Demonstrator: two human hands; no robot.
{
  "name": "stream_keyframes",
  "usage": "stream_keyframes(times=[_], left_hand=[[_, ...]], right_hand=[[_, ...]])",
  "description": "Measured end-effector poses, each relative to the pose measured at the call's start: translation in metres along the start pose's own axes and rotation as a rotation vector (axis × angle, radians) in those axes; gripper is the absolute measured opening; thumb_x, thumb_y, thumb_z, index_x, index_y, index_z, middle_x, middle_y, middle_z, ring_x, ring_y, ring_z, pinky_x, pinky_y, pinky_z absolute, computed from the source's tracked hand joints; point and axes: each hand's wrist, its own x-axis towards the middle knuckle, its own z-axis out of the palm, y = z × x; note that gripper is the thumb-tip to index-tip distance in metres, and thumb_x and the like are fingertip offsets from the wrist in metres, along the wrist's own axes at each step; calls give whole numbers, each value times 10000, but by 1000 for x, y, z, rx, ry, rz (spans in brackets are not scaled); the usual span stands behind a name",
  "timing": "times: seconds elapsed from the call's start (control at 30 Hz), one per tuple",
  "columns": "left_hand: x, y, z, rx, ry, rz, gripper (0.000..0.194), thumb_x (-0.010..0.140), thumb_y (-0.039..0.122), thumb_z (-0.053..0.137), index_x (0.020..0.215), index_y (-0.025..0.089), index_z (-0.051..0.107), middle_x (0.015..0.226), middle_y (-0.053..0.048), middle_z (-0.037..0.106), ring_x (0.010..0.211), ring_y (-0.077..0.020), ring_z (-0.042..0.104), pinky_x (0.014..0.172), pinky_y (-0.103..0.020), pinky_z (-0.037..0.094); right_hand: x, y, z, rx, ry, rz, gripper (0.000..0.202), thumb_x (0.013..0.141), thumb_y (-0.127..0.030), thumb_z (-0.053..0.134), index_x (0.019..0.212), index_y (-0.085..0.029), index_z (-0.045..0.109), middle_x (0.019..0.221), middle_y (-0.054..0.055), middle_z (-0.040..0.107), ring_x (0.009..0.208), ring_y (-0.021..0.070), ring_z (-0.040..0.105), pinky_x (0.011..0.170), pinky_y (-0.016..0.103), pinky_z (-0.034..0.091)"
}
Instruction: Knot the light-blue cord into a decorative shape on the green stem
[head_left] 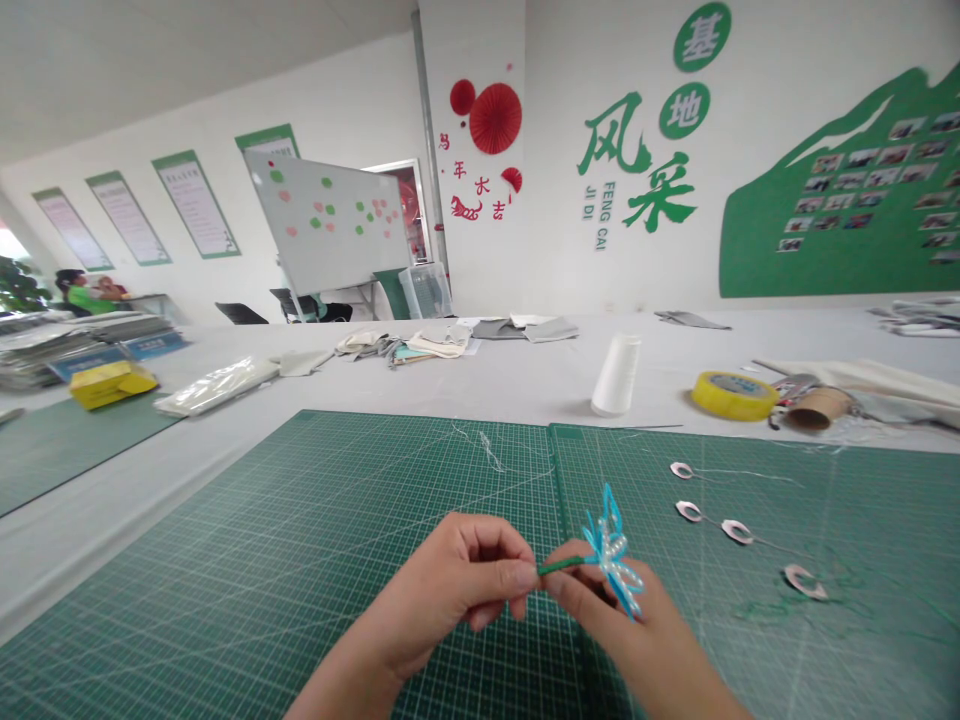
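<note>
Over the cutting mat, a blue flower with white bead-like rows on its petals points to the right on a thin green-wrapped stem. The stem's left end is pinched between thumb and forefinger of my left hand. Close beside it, my right hand is closed around the stem below the petals, its fingertips almost touching the left ones. The flower covers part of the right hand. Whether a thread runs between the fingers is too small to make out.
Green cutting mats lie under my hands. Right of them are several small oval rings with threads and a green thread tangle. Farther back stand a white thread cone, yellow tape, a cardboard tube and cloth pieces.
</note>
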Motion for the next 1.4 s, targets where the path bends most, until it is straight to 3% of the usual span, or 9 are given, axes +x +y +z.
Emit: stream_keyframes(times=[0.13, 0.27, 0.4, 0.5, 0.7, 0.97, 1.13, 1.4], left_hand=[[-2, 0, -1, 70, -115, -68, 134, 730, 259, 689, 721, 129, 654, 552, 24, 588, 391, -35, 358, 384, -158, 249], [-5, -1, 1, 167, -218, -121, 80, 707, 214, 689, 699, 136, 677, 542, 35, 580, 407, -39, 391, 413, -155, 293], [-7, -5, 2, 272, -274, -120, 41, 702, 183, 677, 701, 146, 696, 556, 35, 581, 496, -67, 500, 516, -170, 381], [-7, -8, 2, 377, -269, -125, 50, 703, 182, 658, 708, 156, 701, 560, 38, 580, 513, -77, 508, 514, -172, 378], [-2, -14, 8, 627, -115, -87, 110, 676, 134, 575, 648, 157, 679, 547, 40, 581, 510, -87, 490, 490, -187, 337], [6, -15, 9, 653, 179, -26, 145, 753, 210, 538, 682, 158, 653, 604, 15, 620, 567, -110, 509, 531, -210, 349], [10, -15, 7, 620, 260, 14, 141, 774, 215, 536, 689, 159, 634, 609, 9, 626, 578, -117, 517, 558, -223, 362], [11, -11, 7, 556, 317, 25, 136, 782, 214, 544, 687, 155, 621, 615, 1, 620, 608, -130, 534, 594, -240, 383]], right_hand=[[7, 8, -4, 157, -107, 79, 264, 808, -387, 567, 684, -164, 636, 607, -12, 536, 576, 135, 452, 548, 242, 338], [10, 13, -9, 250, -238, 48, 280, 798, -406, 595, 682, -155, 643, 565, -38, 475, 539, 108, 382, 524, 228, 296], [6, 7, -17, 167, -312, 19, 238, 812, -330, 594, 665, -150, 646, 570, -51, 446, 559, 99, 362, 530, 219, 282], [2, -1, -22, 49, -337, 27, 193, 815, -253, 586, 665, -155, 656, 554, -62, 421, 545, 91, 352, 504, 211, 260], [-4, -16, -21, -363, -270, -90, 200, 822, -102, 556, 674, -195, 655, 624, -51, 609, 597, 93, 530, 547, 205, 322], [-9, -6, -13, -616, 13, -441, 265, 902, -143, 424, 791, -203, 658, 658, 2, 647, 573, 156, 589, 524, 271, 334], [-8, -4, -8, -700, 114, -514, 300, 890, -109, 403, 766, -194, 663, 601, 8, 622, 519, 169, 577, 493, 286, 314], [-9, 1, -2, -745, 153, -532, 321, 893, -111, 384, 730, -191, 649, 570, 1, 593, 489, 161, 559, 475, 287, 312]])
